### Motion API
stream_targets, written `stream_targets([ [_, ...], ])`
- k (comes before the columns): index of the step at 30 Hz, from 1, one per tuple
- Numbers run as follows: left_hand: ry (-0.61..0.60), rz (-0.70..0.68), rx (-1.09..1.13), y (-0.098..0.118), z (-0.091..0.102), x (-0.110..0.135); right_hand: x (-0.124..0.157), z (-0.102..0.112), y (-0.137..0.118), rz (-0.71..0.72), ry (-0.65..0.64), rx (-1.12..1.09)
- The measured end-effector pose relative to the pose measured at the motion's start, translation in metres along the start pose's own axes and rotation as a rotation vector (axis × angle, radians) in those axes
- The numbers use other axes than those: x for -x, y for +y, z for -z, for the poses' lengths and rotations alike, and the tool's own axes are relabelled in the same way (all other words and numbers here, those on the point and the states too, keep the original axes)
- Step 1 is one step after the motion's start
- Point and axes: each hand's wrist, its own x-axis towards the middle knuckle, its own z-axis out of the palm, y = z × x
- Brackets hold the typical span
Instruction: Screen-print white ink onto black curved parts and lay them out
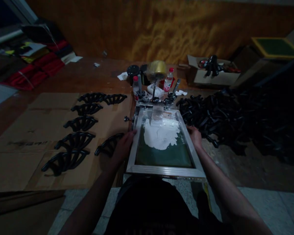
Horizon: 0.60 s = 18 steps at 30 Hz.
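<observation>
A screen printing frame (166,170) with silver metal edges lies in front of me, its green mesh (161,156) partly covered with thick white ink (159,135). My left hand (124,143) is at the frame's left edge, beside a black curved ribbed part (109,145) on the cardboard. At the opposite edge is my right hand (195,137), close to the heap of black parts. The frame and the dim light hide most fingertips, so whether either hand grips anything does not show. Behind the frame, a clamp mount (154,99) holds its far end.
Several black curved parts (74,140) lie in a column on flattened cardboard (22,130) at left. A dark heap of similar parts (215,114) covers the right. Farther back are a tape roll (158,68), a bottle (168,81), an open carton (215,77) and red bundles (31,71).
</observation>
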Motion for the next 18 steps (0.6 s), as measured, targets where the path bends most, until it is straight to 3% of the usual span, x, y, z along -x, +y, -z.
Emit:
stream_targets([
  [2, -0.04, 0.108, 0.025, -0.025, -0.012, 0.004, -0.021, 0.005, -0.013, 0.036, 0.049, 0.07],
  [4, -0.077, 0.188, 0.028, -0.045, -0.024, 0.003, -0.037, -0.001, -0.044, 0.175, 0.035, 0.176],
  [6, -0.083, 0.205, -0.001, -0.058, -0.033, -0.001, -0.044, -0.014, -0.08, 0.32, -0.092, 0.305],
  [9, -0.097, 0.2, -0.028, -0.069, -0.038, -0.008, -0.037, -0.033, -0.115, 0.364, -0.388, 0.438],
  [12, -0.119, 0.199, -0.002, -0.072, -0.039, -0.01, -0.009, -0.039, -0.114, 0.393, -0.549, 0.479],
  [16, -0.094, 0.203, -0.013, -0.07, -0.038, -0.008, 0.023, -0.024, -0.093, 0.707, -0.702, 0.365],
  [18, -0.09, 0.216, -0.012, -0.068, -0.037, -0.007, 0.024, -0.016, -0.091, 0.772, -0.763, 0.301],
])
